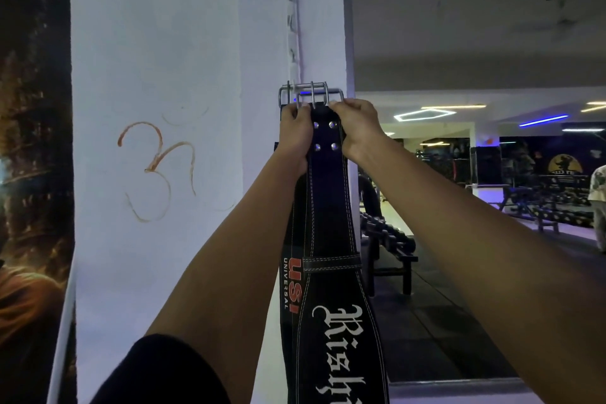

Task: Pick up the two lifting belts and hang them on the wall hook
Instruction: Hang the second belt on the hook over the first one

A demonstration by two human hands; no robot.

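We take the white pillar (164, 43) as our landmark. Both of our hands are raised against its right-hand face, just below the metal hook rail (294, 39) that runs vertically up that face. Our left hand (294, 138) and right hand (355, 128) each have their fingers (341, 106) curled tight around the top end of the front lifting belt (328, 207), one on each side of its four rivets, right under its steel buckle (311, 95). The buckle sits at the foot of the hook rail; we cannot tell whether it is caught on a hook or only held up to it.

The front belt is black with white stitching and white gothic lettering lower down, and it hangs straight down along the pillar's right edge. Behind it, closer to the pillar, the second lifting belt (290, 289) hangs too, with red and white lettering showing along its left side. Its top is hidden by our left hand, so we cannot tell how it is held.

On the pillar's front face, left of our hands, is an orange painted symbol (154, 170). Right of the pillar stands a dumbbell rack (387, 239).
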